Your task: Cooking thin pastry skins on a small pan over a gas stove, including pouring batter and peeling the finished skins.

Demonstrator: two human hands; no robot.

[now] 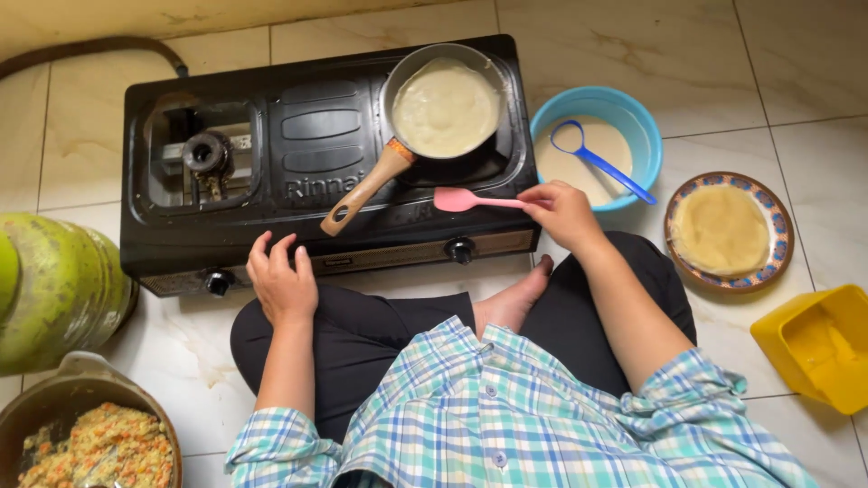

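Observation:
I sit cross-legged on the floor before a black two-burner stove (pixel 307 136). A small pan (pixel 445 101) with a wooden handle stands on the right burner, with pale batter spread across it. My right hand (pixel 562 211) grips a pink spatula (pixel 468 200) held flat over the stove's front right edge, its blade pointing left near the pan handle. Resting on my left knee near the stove's front is my left hand (pixel 282 280), fingers loosely apart and holding nothing.
A blue bowl (pixel 633 117) of batter with a blue ladle (pixel 599 161) sits right of the stove. A patterned plate (pixel 729 231) holds a cooked crepe. A yellow container (pixel 816 345) lies far right; a green gas cylinder (pixel 54 289) and a pot of filling (pixel 86 443) stand left.

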